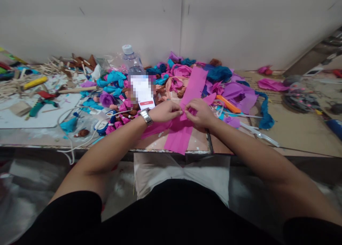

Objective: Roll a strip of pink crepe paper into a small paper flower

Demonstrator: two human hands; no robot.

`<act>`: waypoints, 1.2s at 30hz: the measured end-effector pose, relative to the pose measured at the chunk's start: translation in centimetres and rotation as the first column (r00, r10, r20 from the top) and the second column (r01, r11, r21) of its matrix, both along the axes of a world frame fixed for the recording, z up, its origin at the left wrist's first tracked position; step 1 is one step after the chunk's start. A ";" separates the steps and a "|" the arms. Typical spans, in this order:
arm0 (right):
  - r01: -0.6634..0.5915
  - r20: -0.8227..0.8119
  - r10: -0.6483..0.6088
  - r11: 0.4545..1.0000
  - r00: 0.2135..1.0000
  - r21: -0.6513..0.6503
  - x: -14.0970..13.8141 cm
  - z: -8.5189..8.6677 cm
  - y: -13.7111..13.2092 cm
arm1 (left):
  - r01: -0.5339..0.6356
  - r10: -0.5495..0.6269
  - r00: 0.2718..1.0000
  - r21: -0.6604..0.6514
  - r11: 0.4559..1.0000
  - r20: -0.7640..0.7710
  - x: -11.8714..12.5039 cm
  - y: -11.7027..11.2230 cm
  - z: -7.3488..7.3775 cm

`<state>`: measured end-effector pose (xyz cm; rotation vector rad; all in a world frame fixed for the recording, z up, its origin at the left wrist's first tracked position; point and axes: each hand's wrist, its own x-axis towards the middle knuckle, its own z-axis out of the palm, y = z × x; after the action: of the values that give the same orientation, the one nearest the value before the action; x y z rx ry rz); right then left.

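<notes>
At the table edge, the left hand [166, 111] and right hand [200, 113] pinch the same pink paper strip [184, 127] between fingertips, thumbs almost meeting. That strip runs from the paper heap [213, 77] down over the table [294, 131] lip. Left of the wrist lie a phone [143, 92], a bottle [130, 60], and paper roses [107, 99].

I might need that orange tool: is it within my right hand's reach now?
Probably yes: the orange tool lies in plain view just right of the right hand. That hand's fingers pinch the pink paper strip, though, and would have to let go first.
</notes>
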<state>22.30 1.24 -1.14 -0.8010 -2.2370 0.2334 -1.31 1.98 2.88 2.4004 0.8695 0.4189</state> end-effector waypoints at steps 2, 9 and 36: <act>0.003 0.002 -0.003 1.000 1.000 -0.008 0.0 0.1 -0.1 | -0.003 0.003 1.000 -0.009 1.000 -0.005 0.0 0.1 0.0; 0.003 0.001 -0.003 1.000 1.000 -0.025 0.1 0.1 -0.2 | -0.009 0.009 1.000 -0.030 1.000 0.004 0.1 0.2 -0.2; -0.006 0.005 0.006 0.999 1.000 0.036 0.1 0.2 -0.2 | 0.048 -0.042 0.999 -0.322 0.945 0.026 -0.5 0.7 -0.1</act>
<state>22.36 1.06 -0.91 -0.7768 -2.2420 0.1933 -1.79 2.70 2.83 2.1061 0.8049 0.2570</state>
